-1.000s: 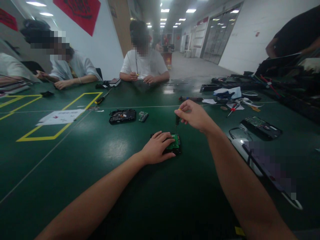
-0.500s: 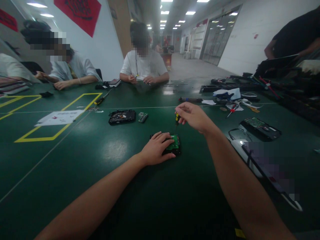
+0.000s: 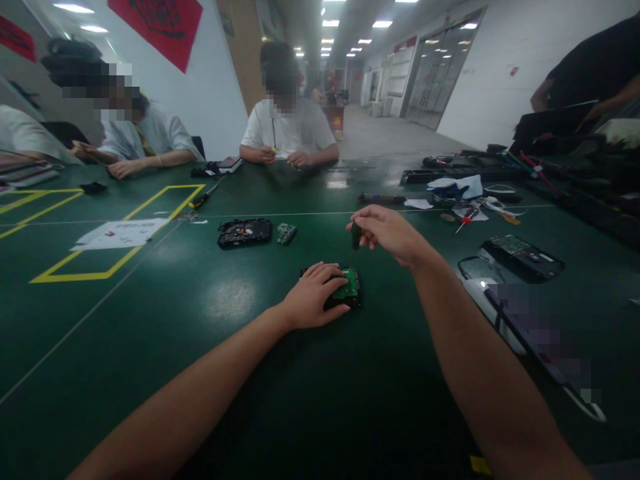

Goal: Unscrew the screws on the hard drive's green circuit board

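Note:
A hard drive [image 3: 353, 293] with a green circuit board facing up lies on the table in front of me. My left hand [image 3: 316, 293] rests flat across its left part, fingers spread and thumb along the near edge. Above the drive's far right side, my right hand [image 3: 383, 233] pinches the handle of a screwdriver [image 3: 355, 237]. The screwdriver stands nearly upright, its thin shaft pointing down at the far edge of the board. I cannot make out the tip's exact contact.
Left of the far edge lie an opened drive casing [image 3: 244, 233] and a small circuit board [image 3: 287, 233]. Another drive [image 3: 523, 258] and a white-edged device [image 3: 525, 333] lie right. A second screwdriver [image 3: 203, 197] and paper [image 3: 120, 233] are left. A person [image 3: 290, 130] sits opposite.
The screwdriver's handle has turned in my right fingers: its yellow stripes faced me before, and a dark side shows now. My left hand and the hard drive stay in place.

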Demonstrator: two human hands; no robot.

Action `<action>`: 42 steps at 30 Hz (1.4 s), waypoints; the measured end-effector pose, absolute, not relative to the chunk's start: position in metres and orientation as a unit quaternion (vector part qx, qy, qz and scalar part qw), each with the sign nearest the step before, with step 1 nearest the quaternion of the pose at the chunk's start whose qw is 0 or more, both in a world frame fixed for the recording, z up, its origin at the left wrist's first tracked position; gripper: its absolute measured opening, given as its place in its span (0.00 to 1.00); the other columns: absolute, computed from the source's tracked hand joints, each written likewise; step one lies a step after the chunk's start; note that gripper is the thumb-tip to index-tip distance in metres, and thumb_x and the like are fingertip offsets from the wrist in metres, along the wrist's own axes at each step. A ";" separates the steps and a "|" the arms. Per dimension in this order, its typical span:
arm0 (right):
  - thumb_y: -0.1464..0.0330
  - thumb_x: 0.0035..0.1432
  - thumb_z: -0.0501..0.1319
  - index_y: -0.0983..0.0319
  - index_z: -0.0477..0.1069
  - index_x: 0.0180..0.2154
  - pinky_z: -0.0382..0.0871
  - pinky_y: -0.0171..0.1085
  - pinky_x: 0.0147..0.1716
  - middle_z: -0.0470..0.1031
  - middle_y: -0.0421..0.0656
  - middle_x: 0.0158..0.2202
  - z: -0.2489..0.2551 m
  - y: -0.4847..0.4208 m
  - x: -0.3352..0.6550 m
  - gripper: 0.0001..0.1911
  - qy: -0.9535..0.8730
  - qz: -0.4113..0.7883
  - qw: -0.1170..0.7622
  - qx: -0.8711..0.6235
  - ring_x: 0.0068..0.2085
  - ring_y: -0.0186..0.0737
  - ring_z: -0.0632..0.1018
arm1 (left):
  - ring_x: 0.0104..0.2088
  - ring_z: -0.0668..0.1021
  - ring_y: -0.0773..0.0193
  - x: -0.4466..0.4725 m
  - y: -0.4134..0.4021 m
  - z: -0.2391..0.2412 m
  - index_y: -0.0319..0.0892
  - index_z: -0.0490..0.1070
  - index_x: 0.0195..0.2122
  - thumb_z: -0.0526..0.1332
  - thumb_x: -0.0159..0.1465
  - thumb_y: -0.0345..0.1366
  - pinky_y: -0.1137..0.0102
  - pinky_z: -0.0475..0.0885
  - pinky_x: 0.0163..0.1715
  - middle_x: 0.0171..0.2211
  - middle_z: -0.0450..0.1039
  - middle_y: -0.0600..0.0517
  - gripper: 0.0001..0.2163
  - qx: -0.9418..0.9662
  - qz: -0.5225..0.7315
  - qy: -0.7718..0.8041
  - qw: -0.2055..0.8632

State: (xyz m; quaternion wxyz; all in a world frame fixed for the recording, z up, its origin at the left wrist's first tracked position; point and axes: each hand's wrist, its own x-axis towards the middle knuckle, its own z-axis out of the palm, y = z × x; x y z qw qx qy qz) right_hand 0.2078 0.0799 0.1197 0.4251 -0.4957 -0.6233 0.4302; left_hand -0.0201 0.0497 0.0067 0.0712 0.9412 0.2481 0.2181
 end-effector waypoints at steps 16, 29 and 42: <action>0.70 0.68 0.58 0.60 0.68 0.42 0.67 0.32 0.19 0.78 0.44 0.37 0.122 0.076 0.205 0.01 -0.606 0.427 0.424 -0.520 0.24 0.33 0.76 | 0.66 0.69 0.44 -0.020 0.050 0.006 0.44 0.68 0.62 0.61 0.68 0.53 0.44 0.59 0.69 0.60 0.70 0.42 0.26 0.942 0.215 0.251 0.062; 0.69 0.68 0.56 0.60 0.74 0.40 0.63 0.32 0.20 0.80 0.46 0.41 0.125 0.076 0.205 0.07 -0.624 0.467 0.399 -0.483 0.27 0.32 0.72 | 0.65 0.69 0.44 -0.020 0.049 0.007 0.45 0.68 0.62 0.62 0.68 0.53 0.44 0.59 0.68 0.60 0.71 0.42 0.26 0.941 0.216 0.251 0.063; 0.68 0.68 0.59 0.58 0.66 0.41 0.69 0.33 0.21 0.73 0.40 0.29 0.125 0.074 0.204 0.02 -0.605 0.452 0.410 -0.511 0.25 0.36 0.77 | 0.66 0.69 0.44 -0.020 0.049 0.007 0.46 0.68 0.62 0.62 0.68 0.52 0.42 0.59 0.68 0.60 0.70 0.43 0.25 0.941 0.216 0.252 0.071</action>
